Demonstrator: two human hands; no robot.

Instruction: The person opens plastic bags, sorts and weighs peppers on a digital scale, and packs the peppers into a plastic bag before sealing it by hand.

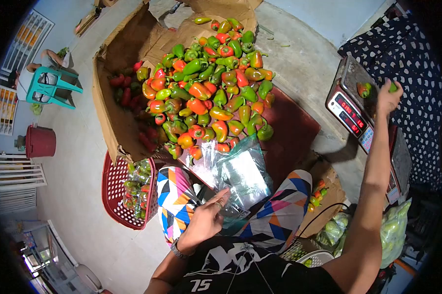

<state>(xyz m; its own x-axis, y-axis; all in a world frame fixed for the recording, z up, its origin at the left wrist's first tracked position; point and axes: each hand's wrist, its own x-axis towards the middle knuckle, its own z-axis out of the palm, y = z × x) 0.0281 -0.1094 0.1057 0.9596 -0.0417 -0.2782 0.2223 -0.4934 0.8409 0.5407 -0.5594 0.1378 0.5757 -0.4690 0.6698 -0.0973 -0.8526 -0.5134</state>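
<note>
My right hand (388, 99) is stretched out over the metal pan of a digital scale (351, 110), its fingers closed round a green pepper (393, 87). A red and green pepper (363, 89) lies on the pan beside it. Red digits glow on the scale's display. My left hand (211, 215) is over my lap, fingertips at the lower edge of clear plastic bags (243, 171); whether it grips them is hard to tell. Just beyond the bags, a big heap of red, green and orange peppers (196, 105) lies on cardboard and a dark red surface.
A red basket (114, 196) with bagged peppers stands at my left. Cardboard (328, 181) with small peppers lies at my right, near bags of green produce (395, 230). A second scale (400, 161) sits beside the first. Far left, a person (54, 58) is by a teal chair (45, 85).
</note>
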